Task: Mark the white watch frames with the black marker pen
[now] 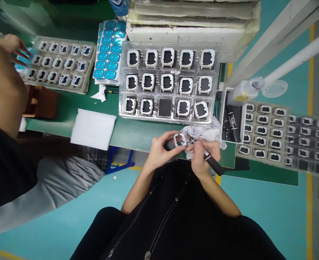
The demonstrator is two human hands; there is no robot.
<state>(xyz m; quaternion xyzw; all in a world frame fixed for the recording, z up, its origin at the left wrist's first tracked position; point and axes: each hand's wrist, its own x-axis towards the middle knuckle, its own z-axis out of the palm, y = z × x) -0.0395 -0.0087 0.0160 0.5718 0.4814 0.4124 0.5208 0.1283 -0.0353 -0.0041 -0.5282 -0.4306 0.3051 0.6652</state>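
Note:
Between the thumb and fingers of my left hand (161,150) is a small white watch-case frame (179,139), held up near the table's front edge. My right hand (203,155) grips a black marker pen (213,164), its tip pointing at the right side of the frame. Whether the tip touches the frame I cannot tell. Just beyond my hands lies a clear plastic tray (170,119) with rows of similar white frames; one pocket (165,107) in its front row holds no frame. Crumpled white cloth (213,130) lies behind my right hand.
A folded white cloth (93,129) and a stack of blue-patterned sheets (108,52) are on the left. A co-worker's arm (2,83) reaches by another tray (86,77). At right stand a box with markers (232,124), a bottle (242,93) and more frame trays (284,162).

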